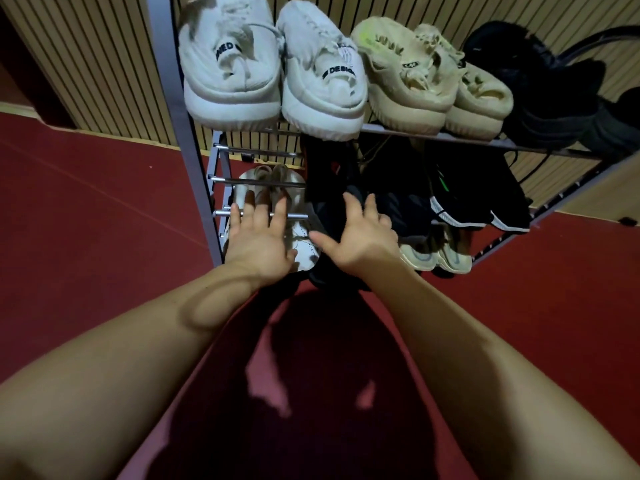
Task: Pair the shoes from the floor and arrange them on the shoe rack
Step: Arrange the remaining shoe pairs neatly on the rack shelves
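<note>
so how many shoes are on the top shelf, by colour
white sneakers: 2
cream sneakers: 2
black shoes: at least 1, too dark to separate
total: at least 5

Shiny metal shoe rack (pixel 180 109), knit cloth white sneakers (pixel 273 64), matt red floor (pixel 86 202).
</note>
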